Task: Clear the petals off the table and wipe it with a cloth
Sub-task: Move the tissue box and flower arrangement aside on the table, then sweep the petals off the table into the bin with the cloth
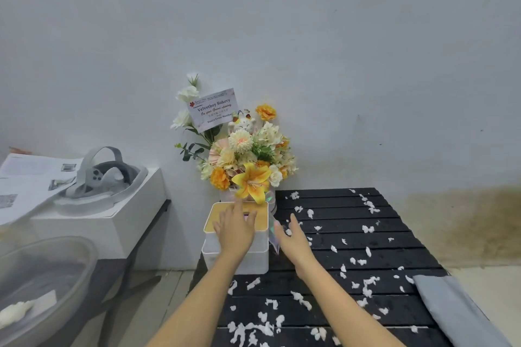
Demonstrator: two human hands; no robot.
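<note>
Several white petals lie scattered over the black slatted table. A folded grey cloth rests at the table's right front edge. A small white bin with a yellow-rimmed top stands at the table's left edge. My left hand lies flat over the bin's top with fingers spread. My right hand hovers just right of the bin, fingers extended and holding nothing.
A bouquet of yellow, orange and white flowers with a card stands behind the bin against the wall. To the left a white box carries a headset and papers. A clear plastic tub sits at the lower left.
</note>
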